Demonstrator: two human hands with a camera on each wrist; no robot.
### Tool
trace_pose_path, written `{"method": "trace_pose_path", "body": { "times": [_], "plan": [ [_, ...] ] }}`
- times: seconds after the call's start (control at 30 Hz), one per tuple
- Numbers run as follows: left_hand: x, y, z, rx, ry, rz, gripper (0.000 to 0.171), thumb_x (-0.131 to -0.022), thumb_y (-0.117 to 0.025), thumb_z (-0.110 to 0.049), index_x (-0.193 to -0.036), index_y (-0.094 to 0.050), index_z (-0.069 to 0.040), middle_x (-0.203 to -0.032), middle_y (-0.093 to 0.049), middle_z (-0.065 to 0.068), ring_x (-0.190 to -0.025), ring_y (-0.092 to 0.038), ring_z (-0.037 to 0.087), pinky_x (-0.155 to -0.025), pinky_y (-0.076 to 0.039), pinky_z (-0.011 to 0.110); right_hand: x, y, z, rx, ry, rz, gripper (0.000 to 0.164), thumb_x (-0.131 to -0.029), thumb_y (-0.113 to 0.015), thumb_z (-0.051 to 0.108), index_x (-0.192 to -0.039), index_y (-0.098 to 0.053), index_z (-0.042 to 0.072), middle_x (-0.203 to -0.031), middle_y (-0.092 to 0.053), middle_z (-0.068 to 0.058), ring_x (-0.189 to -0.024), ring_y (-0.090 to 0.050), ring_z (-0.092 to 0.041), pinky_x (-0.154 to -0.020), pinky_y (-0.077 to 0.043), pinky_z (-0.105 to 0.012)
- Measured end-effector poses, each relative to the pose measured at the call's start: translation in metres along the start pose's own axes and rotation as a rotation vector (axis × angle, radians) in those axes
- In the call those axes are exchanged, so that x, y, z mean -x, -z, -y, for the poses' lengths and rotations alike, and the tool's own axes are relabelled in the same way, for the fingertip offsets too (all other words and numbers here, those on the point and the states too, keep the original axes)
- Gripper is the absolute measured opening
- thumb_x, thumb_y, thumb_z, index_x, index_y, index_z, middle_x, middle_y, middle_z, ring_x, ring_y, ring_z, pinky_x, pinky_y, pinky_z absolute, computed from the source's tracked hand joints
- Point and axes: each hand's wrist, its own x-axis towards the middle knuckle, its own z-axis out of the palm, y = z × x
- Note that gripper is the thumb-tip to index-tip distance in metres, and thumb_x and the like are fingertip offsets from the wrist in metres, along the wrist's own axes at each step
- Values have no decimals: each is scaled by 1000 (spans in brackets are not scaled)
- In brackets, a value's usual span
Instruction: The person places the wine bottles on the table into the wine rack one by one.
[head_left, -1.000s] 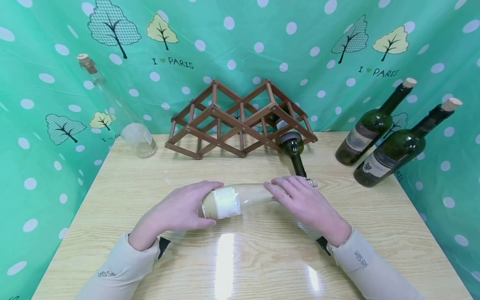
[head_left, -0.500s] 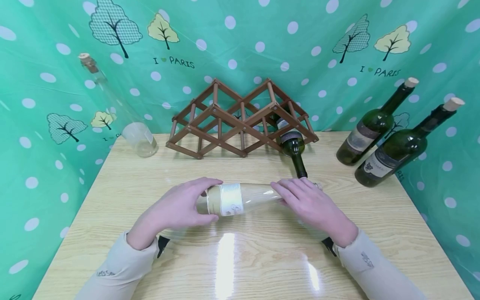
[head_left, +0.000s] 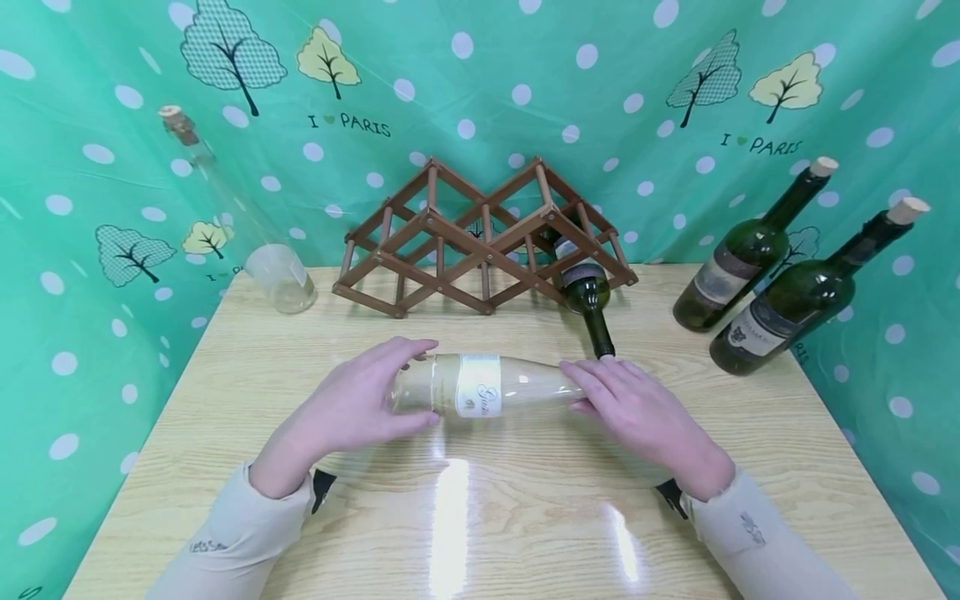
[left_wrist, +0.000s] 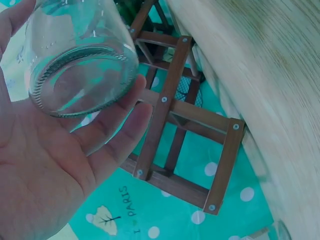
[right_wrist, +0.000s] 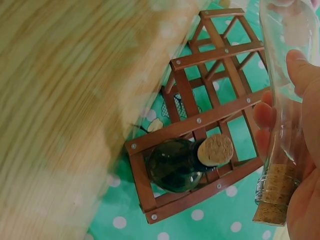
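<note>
A clear glass bottle (head_left: 517, 385) with a white label lies crosswise between both hands, base to the left. My left hand (head_left: 360, 400) spans its base end, thumb on the near side and fingers on the far side; in the left wrist view, the round base (left_wrist: 85, 82) sits against the fingers. Curled round the neck is my right hand (head_left: 637, 408), which hides that end from above. The right wrist view shows a cork (right_wrist: 275, 195) in the neck, below the fingers. Behind the hands stands a brown wooden wine rack (head_left: 487, 250), with a green bottle (head_left: 587, 292) lying in its right side.
Two corked green wine bottles, a rear one (head_left: 731, 267) and a front one (head_left: 787, 308), stand at the right of the wooden table (head_left: 360, 533). Another corked clear bottle (head_left: 277, 275) stands at the back left. A green dotted curtain (head_left: 465, 75) hangs behind.
The clear bottle has rolled about its length, so the label's lettering now faces up. It has also moved slightly right and away from me, with the right hand shifting along.
</note>
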Motion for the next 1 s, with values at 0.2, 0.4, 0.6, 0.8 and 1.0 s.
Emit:
{"method": "trace_pose_path", "body": {
  "times": [0.2, 0.4, 0.6, 0.8, 1.0],
  "plan": [
    [1, 1, 2, -13, 7, -41, 100, -84, -86, -58, -162, -41, -16, -158, -52, 3, -142, -51, 29, -110, -48, 58, 7, 5, -3, -10, -38, -20, 55, -114, -47, 38, -150, -53, -3, -133, -68, -21, -116, -70, -37, -97, -58, -52],
    [2, 2, 4, -28, 49, -63, 104, -83, -87, -58, -164, -38, -15, -162, -48, 6, -147, -46, 32, -112, -45, 61, 14, 8, -6, -17, -80, -29, 59, -116, -40, 43, -149, -55, -3, -132, -70, -20, -113, -71, -36, -94, -59, -53],
    [5, 2, 7, -49, 55, -87, 105, -82, -88, -56, -164, -38, -14, -161, -48, 7, -147, -46, 33, -112, -45, 61, 21, 14, -8, -20, -138, -20, 61, -115, -41, 46, -150, -54, -2, -126, -72, -20, -110, -72, -36, -96, -58, -55],
    [8, 2, 10, -67, 61, -102, 106, -82, -87, -59, -164, -37, -14, -160, -49, 8, -146, -47, 34, -112, -44, 61, 27, 15, -12, -10, -149, -53, 62, -115, -39, 46, -150, -54, -3, -120, -74, -20, -106, -73, -36, -94, -59, -54],
    [10, 1, 13, -91, 56, -119, 106, -82, -87, -59, -164, -38, -14, -159, -49, 10, -143, -49, 37, -112, -44, 62, 31, 18, -16, -23, -165, -66, 60, -114, -43, 44, -151, -53, -3, -119, -73, -20, -105, -73, -36, -91, -60, -54]
  ]
}}
